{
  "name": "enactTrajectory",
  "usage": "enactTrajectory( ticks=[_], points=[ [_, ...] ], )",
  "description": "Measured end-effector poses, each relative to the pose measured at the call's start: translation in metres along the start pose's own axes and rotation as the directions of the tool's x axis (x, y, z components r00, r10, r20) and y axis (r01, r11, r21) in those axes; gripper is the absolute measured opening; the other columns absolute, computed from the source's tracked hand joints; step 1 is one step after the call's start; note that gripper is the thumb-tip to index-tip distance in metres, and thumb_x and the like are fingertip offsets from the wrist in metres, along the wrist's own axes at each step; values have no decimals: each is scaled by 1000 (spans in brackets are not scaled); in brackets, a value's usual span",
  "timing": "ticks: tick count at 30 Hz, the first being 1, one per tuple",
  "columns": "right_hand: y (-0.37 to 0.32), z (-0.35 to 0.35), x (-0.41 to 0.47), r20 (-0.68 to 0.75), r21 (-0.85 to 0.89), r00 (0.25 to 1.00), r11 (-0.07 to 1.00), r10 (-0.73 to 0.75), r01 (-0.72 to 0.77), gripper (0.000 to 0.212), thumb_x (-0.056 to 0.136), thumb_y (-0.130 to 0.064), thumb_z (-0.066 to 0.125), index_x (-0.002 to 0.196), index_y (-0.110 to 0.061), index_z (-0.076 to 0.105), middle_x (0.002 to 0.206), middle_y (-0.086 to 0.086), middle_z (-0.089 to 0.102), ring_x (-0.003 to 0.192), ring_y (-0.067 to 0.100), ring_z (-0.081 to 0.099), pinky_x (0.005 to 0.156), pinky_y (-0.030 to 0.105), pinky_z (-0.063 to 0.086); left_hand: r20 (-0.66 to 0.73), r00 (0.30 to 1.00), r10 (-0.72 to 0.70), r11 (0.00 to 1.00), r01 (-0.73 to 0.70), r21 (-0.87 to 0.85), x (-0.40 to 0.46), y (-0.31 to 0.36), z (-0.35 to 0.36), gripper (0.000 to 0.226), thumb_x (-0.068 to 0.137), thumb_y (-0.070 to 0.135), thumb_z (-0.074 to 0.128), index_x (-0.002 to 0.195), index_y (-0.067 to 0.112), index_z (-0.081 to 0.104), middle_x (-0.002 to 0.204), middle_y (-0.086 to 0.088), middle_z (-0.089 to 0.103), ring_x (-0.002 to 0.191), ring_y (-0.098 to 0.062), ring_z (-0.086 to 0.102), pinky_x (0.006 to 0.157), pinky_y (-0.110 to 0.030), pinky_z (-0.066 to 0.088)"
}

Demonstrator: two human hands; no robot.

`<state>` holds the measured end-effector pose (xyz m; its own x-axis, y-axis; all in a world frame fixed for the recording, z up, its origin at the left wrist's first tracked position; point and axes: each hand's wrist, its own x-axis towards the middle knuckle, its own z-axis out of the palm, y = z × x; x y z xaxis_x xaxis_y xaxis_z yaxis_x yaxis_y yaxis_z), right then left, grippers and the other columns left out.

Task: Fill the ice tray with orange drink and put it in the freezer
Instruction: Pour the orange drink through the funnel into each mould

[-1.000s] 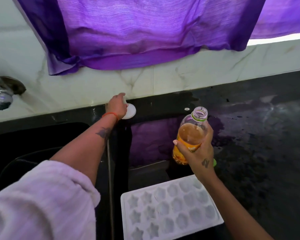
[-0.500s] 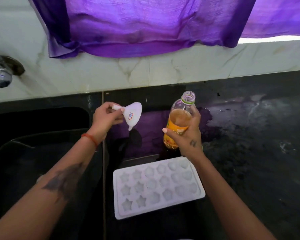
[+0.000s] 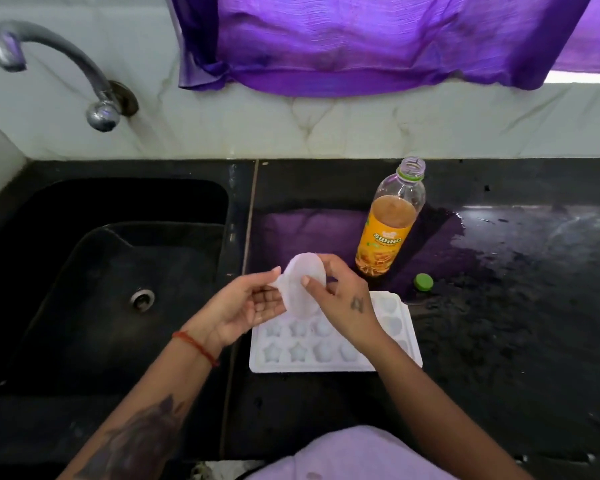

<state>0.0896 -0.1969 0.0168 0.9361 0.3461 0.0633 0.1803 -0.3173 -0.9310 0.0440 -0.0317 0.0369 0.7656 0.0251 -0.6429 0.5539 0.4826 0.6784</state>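
A white ice tray (image 3: 400,318) with star and flower moulds lies on the black counter (image 3: 499,323), its cells looking dry. Above its far left part I hold a small white funnel (image 3: 300,289) with both hands. My left hand (image 3: 243,306) pinches its edge from the left, palm up. My right hand (image 3: 340,299) grips its rim from the right. The uncapped orange drink bottle (image 3: 387,230), roughly two-thirds full, stands upright on the counter just beyond the tray. Its green cap (image 3: 424,282) lies on the counter to the bottle's right.
A black sink (image 3: 94,271) with a metal drain fills the left side, under a curved metal tap (image 3: 66,67). The counter right of the bottle is wet. A purple curtain (image 3: 378,39) hangs over the marble backsplash.
My right hand set the bottle down on the counter and moved to the funnel. My left hand carried the funnel from the back edge to above the tray.
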Motion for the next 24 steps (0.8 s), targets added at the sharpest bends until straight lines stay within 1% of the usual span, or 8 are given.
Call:
enactTrajectory(
  ticks=[4, 7, 10, 12, 15, 18, 21, 24],
  points=[
    [-3, 0, 8, 24, -148, 998, 988, -50, 53, 22, 84, -12, 60, 106, -12, 64, 92, -4, 65, 81, 10, 57, 64, 11, 44, -100, 990, 99, 988, -86, 125, -7, -5, 2, 17, 87, 14, 59, 100, 5, 64, 87, -12, 71, 67, -19, 72, 55, -26, 58],
    [-4, -3, 10, 27, -128, 999, 991, -39, 42, 22, 81, -9, 62, 102, -13, 65, 88, -4, 65, 79, 14, 62, 62, 27, 53, -233, 921, 312, 931, -248, 268, -16, -4, -2, 28, 86, 33, 63, 102, 10, 60, 97, -11, 67, 73, -21, 68, 63, -30, 59],
    [-2, -9, 11, 40, -55, 998, 997, -43, 45, 24, 76, -5, 65, 95, -20, 59, 80, -3, 65, 69, 4, 62, 47, 12, 48, -156, 914, 373, 908, -325, 265, -31, 0, -5, 48, 72, 54, 63, 95, 12, 68, 81, -1, 70, 68, -16, 68, 62, -27, 57],
    [-2, -12, 13, 67, -75, 997, 996, -39, 44, 27, 76, -4, 64, 92, -24, 58, 74, -5, 65, 63, 0, 62, 45, 10, 45, -104, 921, 376, 899, -336, 281, -38, -1, -5, 41, 72, 46, 68, 94, 11, 71, 79, -1, 71, 68, -16, 69, 62, -25, 57],
    [-5, -13, 16, 98, -37, 995, 999, -35, 39, 27, 76, -1, 63, 92, -22, 60, 74, -6, 64, 63, -6, 62, 41, 10, 44, -129, 898, 421, 883, -373, 286, -37, -4, -3, 16, 82, 17, 68, 93, 6, 70, 77, -5, 72, 67, -15, 70, 62, -24, 57],
    [-12, -14, 20, 120, -13, 993, 1000, -19, 21, 20, 80, -7, 65, 97, -18, 64, 83, 3, 68, 74, 10, 67, 45, 23, 55, -192, 880, 435, 889, -386, 244, -36, -4, -4, 5, 82, 5, 68, 85, 3, 70, 70, -5, 72, 65, -15, 70, 60, -22, 57],
    [-20, -18, 17, 141, 86, 990, 995, 31, -43, 23, 83, -28, 68, 103, -17, 65, 86, 5, 71, 71, 17, 70, 56, 31, 59, -253, 884, 392, 918, -359, 168, -37, 1, -11, 3, 80, 2, 68, 81, 2, 70, 70, -8, 74, 68, -17, 72, 59, -22, 57],
    [-22, -32, 13, -43, 216, 999, 976, 9, 0, 20, 83, -30, 68, 99, -20, 66, 82, 0, 71, 67, 14, 69, 59, 27, 57, -299, 889, 348, 936, -344, 68, -37, 5, -21, 5, 81, -2, 64, 84, 0, 69, 72, -8, 75, 69, -17, 73, 59, -21, 57]
  ],
)
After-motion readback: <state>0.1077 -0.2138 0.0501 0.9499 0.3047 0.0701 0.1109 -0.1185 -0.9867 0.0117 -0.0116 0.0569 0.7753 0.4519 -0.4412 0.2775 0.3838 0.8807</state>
